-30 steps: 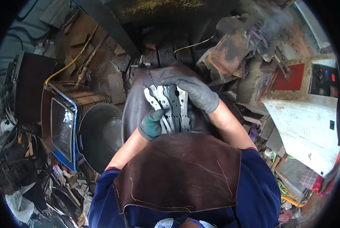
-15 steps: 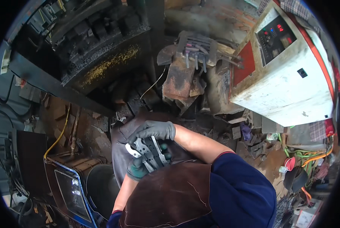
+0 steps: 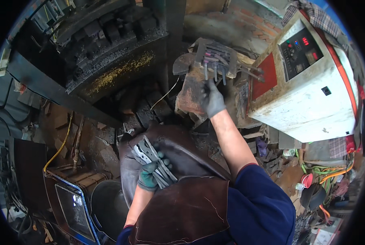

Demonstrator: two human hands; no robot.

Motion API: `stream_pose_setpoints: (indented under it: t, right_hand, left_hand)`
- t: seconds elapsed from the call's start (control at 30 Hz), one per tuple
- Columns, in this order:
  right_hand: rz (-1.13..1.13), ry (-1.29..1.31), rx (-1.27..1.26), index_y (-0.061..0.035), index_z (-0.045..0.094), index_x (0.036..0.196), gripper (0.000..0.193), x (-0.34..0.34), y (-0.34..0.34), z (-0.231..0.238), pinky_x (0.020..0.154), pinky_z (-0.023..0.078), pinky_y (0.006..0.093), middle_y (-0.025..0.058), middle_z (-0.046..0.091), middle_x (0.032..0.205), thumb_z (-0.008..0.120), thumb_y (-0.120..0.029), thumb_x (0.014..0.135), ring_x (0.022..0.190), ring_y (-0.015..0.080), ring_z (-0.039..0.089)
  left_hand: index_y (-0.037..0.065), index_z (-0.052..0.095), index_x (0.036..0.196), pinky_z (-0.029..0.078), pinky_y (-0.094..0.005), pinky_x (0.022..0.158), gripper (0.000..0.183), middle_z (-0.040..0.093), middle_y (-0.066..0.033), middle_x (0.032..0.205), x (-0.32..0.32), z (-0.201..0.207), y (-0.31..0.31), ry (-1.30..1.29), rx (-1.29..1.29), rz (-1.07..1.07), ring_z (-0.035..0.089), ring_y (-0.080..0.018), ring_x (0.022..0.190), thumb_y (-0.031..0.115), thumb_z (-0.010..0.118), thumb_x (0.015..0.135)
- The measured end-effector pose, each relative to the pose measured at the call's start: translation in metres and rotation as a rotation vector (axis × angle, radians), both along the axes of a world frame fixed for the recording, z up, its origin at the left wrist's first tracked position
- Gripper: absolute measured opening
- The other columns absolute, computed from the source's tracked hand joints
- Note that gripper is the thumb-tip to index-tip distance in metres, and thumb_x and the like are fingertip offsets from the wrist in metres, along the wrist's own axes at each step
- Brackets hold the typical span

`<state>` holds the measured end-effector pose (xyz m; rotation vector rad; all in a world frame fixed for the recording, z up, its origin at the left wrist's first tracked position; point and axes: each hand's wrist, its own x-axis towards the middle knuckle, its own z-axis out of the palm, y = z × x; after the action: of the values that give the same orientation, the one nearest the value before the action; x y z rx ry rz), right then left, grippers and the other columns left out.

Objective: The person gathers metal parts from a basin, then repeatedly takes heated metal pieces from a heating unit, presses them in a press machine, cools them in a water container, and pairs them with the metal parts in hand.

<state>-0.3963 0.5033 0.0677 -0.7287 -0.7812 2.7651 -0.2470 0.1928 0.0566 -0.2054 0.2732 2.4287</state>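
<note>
My left hand (image 3: 149, 175), in a green and grey glove, is closed around several flat steel blanks with holes (image 3: 151, 157). They lie stacked together at a slant over the brown leather apron (image 3: 180, 208) on my lap. My right hand (image 3: 213, 100), in a grey glove, is stretched out with its fingers apart and nothing visible in them. It is just below the ends of several metal bars (image 3: 215, 73) that stick out from a blocky heating fixture (image 3: 229, 67). Some bars inside the fixture glow pinkish. Whether my fingertips touch the nearest bar, I cannot tell.
A white machine cabinet (image 3: 301, 106) with a lit control panel (image 3: 300, 53) stands at the right. To the far left is a big dark machine (image 3: 92, 77). A black bucket (image 3: 109, 204) sits by my left arm. Cables and hoses (image 3: 333, 175) lie at the right.
My right hand has left the steel blanks and reached up and right to the bars at the fixture. The left hand keeps the blanks, now gathered closer together.
</note>
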Motion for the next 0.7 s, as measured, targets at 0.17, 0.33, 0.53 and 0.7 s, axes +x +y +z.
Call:
stream_pose_setpoints:
  t: [0.17, 0.33, 0.53, 0.7]
  right_hand:
    - [-0.144, -0.03, -0.077, -0.0109, 0.059, 0.086, 0.013, -0.042, -0.004, -0.003, 0.04, 0.038, 0.0201, 0.0034, 0.06, 0.071, 0.056, -0.022, 0.093, 0.055, 0.0103, 0.053]
    - [0.174, 0.01, 0.175, 0.0007, 0.059, 0.107, 0.021, 0.038, -0.026, 0.04, 0.053, 0.048, 0.0214, 0.0003, 0.061, 0.073, 0.047, -0.01, 0.093, 0.056, 0.0097, 0.056]
    - [0.383, 0.576, 1.367, -0.0016, 0.061, 0.102, 0.02, -0.027, -0.137, 0.144, 0.042, 0.029, 0.0215, -0.0014, 0.045, 0.06, 0.051, -0.016, 0.092, 0.047, 0.0064, 0.04]
    - [0.423, 0.268, 0.863, -0.0036, 0.061, 0.096, 0.017, -0.1, -0.182, 0.178, 0.041, 0.027, 0.0212, -0.0017, 0.045, 0.062, 0.059, -0.018, 0.087, 0.046, 0.0064, 0.038]
  left_hand:
    - [0.015, 0.042, 0.135, 0.052, -0.0461, 0.087, 0.067, 0.06, -0.0068, 0.113, 0.003, 0.004, -0.002, 0.026, -0.026, 0.07, 0.061, -0.0286, 0.1, 0.005, 0.068, 0.074]
    - [0.012, 0.044, 0.132, 0.051, -0.0479, 0.086, 0.063, 0.063, -0.0082, 0.108, -0.001, -0.001, -0.005, -0.011, 0.016, -0.012, 0.062, -0.0298, 0.098, 0.003, 0.066, 0.075]
    - [0.011, 0.044, 0.132, 0.051, -0.0476, 0.088, 0.059, 0.062, -0.0087, 0.113, 0.002, -0.004, -0.012, -0.036, 0.075, -0.015, 0.063, -0.0289, 0.1, 0.001, 0.062, 0.077]
    - [0.012, 0.043, 0.132, 0.051, -0.0475, 0.088, 0.061, 0.061, -0.0087, 0.113, 0.0, 0.004, -0.008, 0.0, 0.086, 0.056, 0.063, -0.0291, 0.1, 0.001, 0.064, 0.076]
